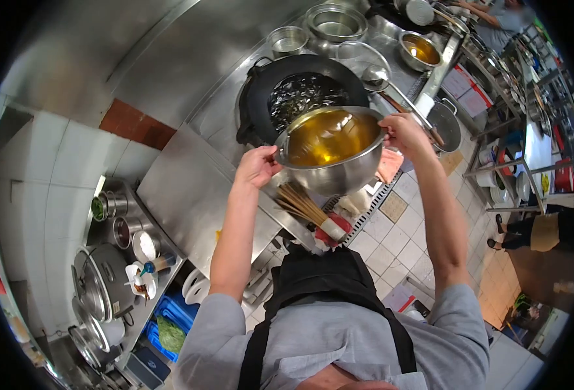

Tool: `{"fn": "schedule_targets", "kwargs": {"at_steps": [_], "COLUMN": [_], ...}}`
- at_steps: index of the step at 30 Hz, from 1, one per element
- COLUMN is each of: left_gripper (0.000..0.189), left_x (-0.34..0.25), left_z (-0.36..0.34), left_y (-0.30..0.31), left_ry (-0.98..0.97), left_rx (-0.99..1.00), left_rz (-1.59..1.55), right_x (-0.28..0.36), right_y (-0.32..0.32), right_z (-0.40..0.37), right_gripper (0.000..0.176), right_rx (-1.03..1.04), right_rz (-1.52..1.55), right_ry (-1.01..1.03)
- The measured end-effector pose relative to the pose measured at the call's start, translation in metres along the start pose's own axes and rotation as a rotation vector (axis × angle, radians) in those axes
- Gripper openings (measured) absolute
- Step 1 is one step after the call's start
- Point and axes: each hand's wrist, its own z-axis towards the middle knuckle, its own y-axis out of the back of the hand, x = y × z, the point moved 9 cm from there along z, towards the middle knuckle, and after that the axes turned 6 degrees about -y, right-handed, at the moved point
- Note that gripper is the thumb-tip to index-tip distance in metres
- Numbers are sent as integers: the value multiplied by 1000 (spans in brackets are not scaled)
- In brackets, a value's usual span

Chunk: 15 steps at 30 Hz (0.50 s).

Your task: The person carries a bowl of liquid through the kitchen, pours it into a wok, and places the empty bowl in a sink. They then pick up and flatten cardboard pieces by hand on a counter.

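A steel bowl of yellow oil hangs in front of me, close to the near rim of a black wok. My left hand grips the bowl's left rim, thumb on top. On the opposite rim my right hand is closed too. The oil looks rippled and shines under the light. Dark, glossy liquid lies in the wok, its surface disturbed. Below the bowl shows a bamboo wok brush, bristles pointing left.
Behind the wok stand steel pots and a smaller bowl of oil. A ladle and a wire strainer rest at its right. Condiment containers line the left counter. Another person is at the far right.
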Motion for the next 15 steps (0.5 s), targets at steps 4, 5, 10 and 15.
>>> {"fn": "schedule_targets", "kwargs": {"at_steps": [4, 5, 10, 15], "left_gripper": [9, 10, 10, 10], "left_x": [-13, -18, -45, -91], "left_z": [-14, -24, -15, -13], "left_y": [-25, -36, -25, -28], "left_ry": [-22, -19, -198, -325], "left_rx": [66, 54, -24, 112], "left_rz": [87, 99, 353, 468], "right_x": [-14, -12, -46, -80], "right_y": [4, 5, 5, -14], "right_z": [11, 2, 6, -3], "right_gripper": [25, 24, 10, 8], "right_rx": [-20, -44, -32, -96], "right_rz": [-105, -124, 188, 236], "right_ry": [-16, -8, 173, 270]}}
